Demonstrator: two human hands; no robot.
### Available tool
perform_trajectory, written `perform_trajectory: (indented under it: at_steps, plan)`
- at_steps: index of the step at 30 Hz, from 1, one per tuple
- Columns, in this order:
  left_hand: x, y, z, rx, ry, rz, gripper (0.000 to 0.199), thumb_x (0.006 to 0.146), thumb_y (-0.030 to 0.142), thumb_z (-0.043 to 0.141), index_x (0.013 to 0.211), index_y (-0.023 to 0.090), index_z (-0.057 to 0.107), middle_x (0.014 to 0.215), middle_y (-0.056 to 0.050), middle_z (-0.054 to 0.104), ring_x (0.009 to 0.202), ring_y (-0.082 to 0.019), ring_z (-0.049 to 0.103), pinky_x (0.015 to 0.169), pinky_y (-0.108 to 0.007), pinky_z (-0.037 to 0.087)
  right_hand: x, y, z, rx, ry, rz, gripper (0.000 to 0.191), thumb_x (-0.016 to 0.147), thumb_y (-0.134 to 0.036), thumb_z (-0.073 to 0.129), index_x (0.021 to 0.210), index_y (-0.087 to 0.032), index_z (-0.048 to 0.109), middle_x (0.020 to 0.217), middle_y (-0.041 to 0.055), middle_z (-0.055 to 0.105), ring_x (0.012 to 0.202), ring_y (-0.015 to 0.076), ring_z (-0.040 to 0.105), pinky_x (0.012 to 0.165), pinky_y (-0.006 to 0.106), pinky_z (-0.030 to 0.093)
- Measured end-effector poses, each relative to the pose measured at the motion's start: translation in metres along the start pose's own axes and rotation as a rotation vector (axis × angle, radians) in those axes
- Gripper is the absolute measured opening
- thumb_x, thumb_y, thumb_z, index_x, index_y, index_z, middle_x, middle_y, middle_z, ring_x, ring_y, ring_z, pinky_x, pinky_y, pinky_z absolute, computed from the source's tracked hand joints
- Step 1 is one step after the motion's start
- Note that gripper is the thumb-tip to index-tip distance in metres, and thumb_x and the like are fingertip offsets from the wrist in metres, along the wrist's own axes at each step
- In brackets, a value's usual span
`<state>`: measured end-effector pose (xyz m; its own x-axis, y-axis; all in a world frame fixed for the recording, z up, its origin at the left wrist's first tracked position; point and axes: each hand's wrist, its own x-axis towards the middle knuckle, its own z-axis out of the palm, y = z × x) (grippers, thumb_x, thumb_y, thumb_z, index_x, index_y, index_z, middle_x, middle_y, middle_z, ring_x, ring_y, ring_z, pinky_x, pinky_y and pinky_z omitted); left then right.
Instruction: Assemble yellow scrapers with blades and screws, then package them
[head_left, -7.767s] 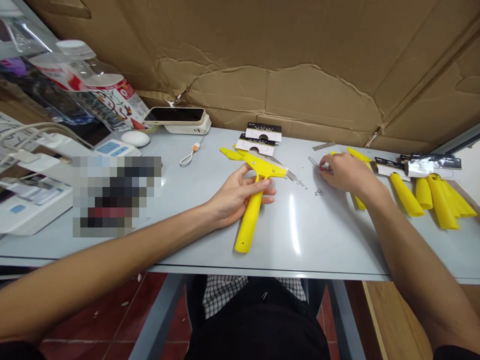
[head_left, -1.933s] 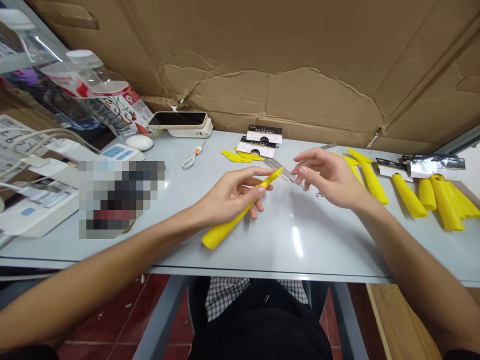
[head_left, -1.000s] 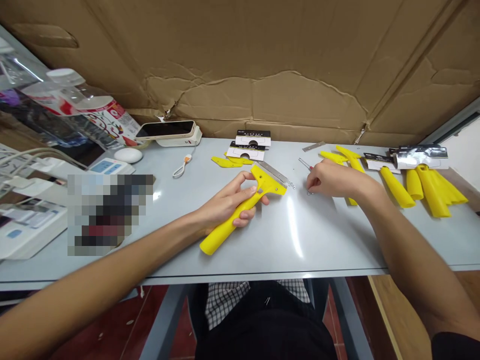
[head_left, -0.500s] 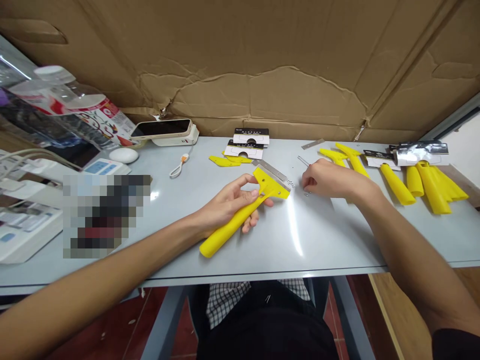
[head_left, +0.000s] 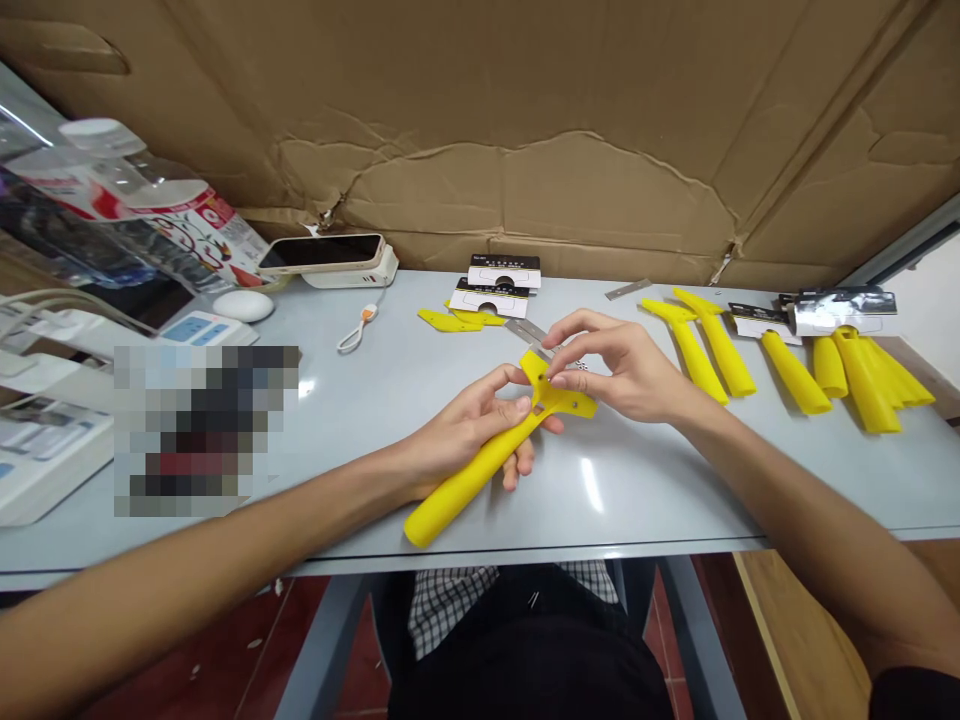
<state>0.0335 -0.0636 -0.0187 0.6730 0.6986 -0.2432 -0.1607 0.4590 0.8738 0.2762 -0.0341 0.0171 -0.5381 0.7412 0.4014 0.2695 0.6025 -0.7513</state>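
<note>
My left hand is wrapped round a yellow scraper just below its wide head, holding it tilted over the table. At that head, my right hand has thumb and index finger pinched beside a screw hole; whatever is between them is too small or hidden to name. One small metal fastener shows in the head's other hole. Behind the fingers lies a metal blade, partly covered by the right hand. Tiny metal screws or nuts are partly visible beside that hand.
Yellow cover plates and printed cards lie behind the hands, with another blade farther right. More yellow scrapers rest at right. Bottles, a phone and power strips occupy the left. Cardboard stands behind.
My right hand has moved left from the loose small parts to the scraper head. The thin metal rod seen by it before is out of sight. The scraper has shifted slightly toward me and right.
</note>
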Motion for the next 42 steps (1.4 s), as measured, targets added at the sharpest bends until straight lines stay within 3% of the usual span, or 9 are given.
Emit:
perform_trajectory:
  at_steps: [5,10,20,27,34,42]
  plan:
    - [0.0,-0.001,0.003,-0.043,-0.006,-0.032,0.036,0.103,0.039,0.07,0.122,0.025,0.042,0.104,-0.006,0.079,0.056,-0.012,0.07,0.044,-0.021,0.056,-0.001,0.004,0.011,0.186,0.031,0.159,0.013,0.09,-0.039,0.084,0.09,-0.026,0.085,0.122,0.0081,0.073,0.114,0.0248,0.067,0.096,0.043,0.056]
    - [0.0,0.0,0.002,-0.043,-0.021,-0.019,0.035,0.104,0.04,0.069,0.122,0.024,0.043,0.104,-0.007,0.079,0.056,-0.012,0.069,0.044,-0.021,0.056,-0.001,0.007,0.011,0.341,0.039,0.223,0.012,0.088,-0.038,0.086,0.089,-0.026,0.086,0.126,0.0079,0.07,0.113,0.0229,0.067,0.092,0.04,0.056]
    - [-0.001,0.0,0.003,-0.031,-0.026,-0.017,0.036,0.103,0.041,0.07,0.121,0.026,0.043,0.102,-0.004,0.079,0.054,-0.011,0.068,0.043,-0.02,0.053,0.0,0.009,0.017,0.284,0.013,0.26,0.014,0.087,-0.039,0.086,0.088,-0.025,0.085,0.127,0.0093,0.07,0.109,0.0232,0.066,0.09,0.041,0.054]
    - [-0.002,-0.001,0.003,-0.065,-0.031,-0.024,0.033,0.104,0.042,0.069,0.118,0.027,0.043,0.1,-0.004,0.077,0.047,-0.005,0.055,0.038,-0.015,0.041,0.0,0.009,0.016,0.212,0.022,0.224,0.014,0.091,-0.037,0.082,0.091,-0.023,0.083,0.127,0.0104,0.069,0.11,0.023,0.067,0.092,0.041,0.053]
    - [-0.001,-0.001,0.003,-0.074,-0.037,-0.026,0.032,0.105,0.042,0.068,0.118,0.027,0.042,0.102,-0.004,0.076,0.047,-0.004,0.053,0.038,-0.013,0.038,-0.001,0.006,0.017,0.135,0.043,0.191,0.013,0.092,-0.036,0.08,0.092,-0.023,0.083,0.124,0.0098,0.07,0.11,0.0229,0.067,0.092,0.04,0.055]
    - [-0.001,-0.002,0.001,-0.061,-0.041,-0.026,0.032,0.105,0.041,0.068,0.117,0.027,0.041,0.101,-0.004,0.075,0.048,-0.004,0.052,0.038,-0.013,0.036,-0.002,0.006,0.025,0.222,0.06,0.258,0.017,0.09,-0.036,0.081,0.094,-0.02,0.077,0.117,0.0094,0.071,0.108,0.023,0.069,0.085,0.039,0.056]
